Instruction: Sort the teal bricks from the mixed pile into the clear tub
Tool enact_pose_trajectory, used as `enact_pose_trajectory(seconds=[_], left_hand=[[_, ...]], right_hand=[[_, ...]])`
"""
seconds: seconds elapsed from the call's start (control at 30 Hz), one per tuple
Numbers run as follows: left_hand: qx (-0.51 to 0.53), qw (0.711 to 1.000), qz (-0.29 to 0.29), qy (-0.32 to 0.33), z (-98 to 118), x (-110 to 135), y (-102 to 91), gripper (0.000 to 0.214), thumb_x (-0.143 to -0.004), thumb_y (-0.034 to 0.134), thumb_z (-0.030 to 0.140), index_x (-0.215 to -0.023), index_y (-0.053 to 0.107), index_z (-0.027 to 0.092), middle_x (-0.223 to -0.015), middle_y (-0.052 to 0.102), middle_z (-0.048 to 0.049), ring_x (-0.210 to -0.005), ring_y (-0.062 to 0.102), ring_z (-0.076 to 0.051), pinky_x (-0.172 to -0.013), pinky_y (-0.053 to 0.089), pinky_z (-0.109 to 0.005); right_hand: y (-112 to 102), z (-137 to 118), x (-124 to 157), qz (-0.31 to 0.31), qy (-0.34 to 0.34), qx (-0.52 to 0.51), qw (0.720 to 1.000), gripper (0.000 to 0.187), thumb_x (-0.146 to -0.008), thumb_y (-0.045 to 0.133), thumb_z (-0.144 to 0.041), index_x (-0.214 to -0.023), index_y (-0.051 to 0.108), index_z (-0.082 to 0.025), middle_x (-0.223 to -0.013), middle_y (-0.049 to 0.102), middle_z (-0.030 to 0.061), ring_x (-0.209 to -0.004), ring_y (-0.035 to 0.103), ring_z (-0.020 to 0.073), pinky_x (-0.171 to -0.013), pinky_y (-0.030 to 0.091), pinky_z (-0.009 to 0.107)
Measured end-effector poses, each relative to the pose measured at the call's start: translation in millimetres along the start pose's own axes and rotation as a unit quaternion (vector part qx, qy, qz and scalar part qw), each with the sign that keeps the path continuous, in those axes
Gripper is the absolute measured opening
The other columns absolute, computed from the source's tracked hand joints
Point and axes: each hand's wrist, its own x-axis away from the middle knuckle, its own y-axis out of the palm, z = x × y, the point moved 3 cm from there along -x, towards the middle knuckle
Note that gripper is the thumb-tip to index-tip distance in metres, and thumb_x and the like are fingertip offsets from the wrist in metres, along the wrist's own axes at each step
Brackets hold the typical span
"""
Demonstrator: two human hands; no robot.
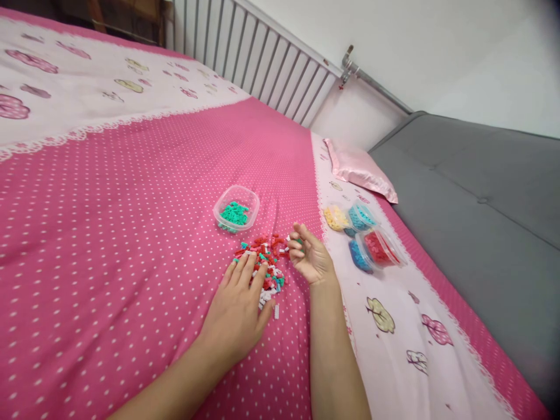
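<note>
A loose pile of small toy building bricks (273,271), red, white and green, lies on the pink polka-dot bedspread. My left hand (238,303) rests palm down at the pile's near left side, fingers stretched out and touching bricks. On the right of the pile, my right hand (312,259) is turned palm up with its fingers curled. A bit of green shows between those fingers, apparently green bricks; how many is hidden. Just beyond the pile stands a clear plastic tub (251,220) with green bricks (235,213) inside.
To the right sit several clear tubs: one with yellow bricks (336,218), one with turquoise bricks (361,216), one with red bricks (380,248) and one with blue bricks (359,255). Behind them are a pink pillow (361,169) and a grey padded headboard (476,198). A metal railing (258,55) borders the far side.
</note>
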Motion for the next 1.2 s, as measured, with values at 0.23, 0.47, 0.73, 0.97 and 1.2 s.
enact_pose_trajectory(seconds=[0.23,0.47,0.73,0.97,1.2], left_hand=[[0.018,1.0,-0.001,-0.005,-1,1,1.7,0.055,-0.086,0.047,0.039,-0.132,0.05,0.01,-0.143,0.042,-0.0195,-0.133,0.037,-0.033,-0.106,0.037,-0.051],[0.028,1.0,-0.01,-0.009,-1,1,0.9,0.055,-0.085,0.048,0.04,-0.131,0.051,0.01,-0.144,0.041,-0.0193,-0.134,0.036,-0.033,-0.107,0.035,-0.051],[0.024,1.0,-0.011,-0.008,0,1,1.0,0.056,-0.085,0.048,0.039,-0.133,0.049,0.009,-0.144,0.041,-0.0196,-0.133,0.037,-0.033,-0.106,0.036,-0.051],[0.032,0.999,-0.013,-0.014,-1,1,0.8,0.055,-0.086,0.048,0.039,-0.132,0.05,0.01,-0.144,0.041,-0.0189,-0.134,0.036,-0.033,-0.107,0.035,-0.051],[0.041,0.999,-0.008,-0.013,-1,1,1.3,0.055,-0.086,0.048,0.039,-0.132,0.049,0.01,-0.145,0.04,-0.0187,-0.135,0.035,-0.032,-0.108,0.034,-0.051]], right_hand=[[-1,9,1,0.015,-0.096,0.382,0.919,0.021,-0.056,0.076,-0.022,-0.075,0.072,-0.015,-0.064,0.064,-0.0011,-0.056,0.051,0.0063,-0.052,0.039,0.017],[-11,19,-10,-0.013,-0.114,0.643,0.757,0.024,-0.066,0.062,-0.021,-0.085,0.075,-0.017,-0.046,0.042,-0.007,-0.046,0.034,0.0075,-0.049,0.025,0.022],[-10,20,-11,0.016,-0.156,0.702,0.695,0.016,-0.067,0.064,-0.022,-0.079,0.073,-0.02,-0.048,0.044,-0.0066,-0.047,0.036,0.0084,-0.052,0.026,0.022],[-11,14,-9,0.055,-0.159,0.685,0.709,0.013,-0.065,0.064,-0.025,-0.076,0.069,-0.019,-0.046,0.039,-0.0082,-0.046,0.036,0.0091,-0.053,0.028,0.023],[-17,6,-9,0.103,-0.177,0.583,0.786,0.016,-0.061,0.07,-0.028,-0.072,0.065,-0.018,-0.045,0.034,-0.01,-0.045,0.032,0.0079,-0.05,0.027,0.023]])
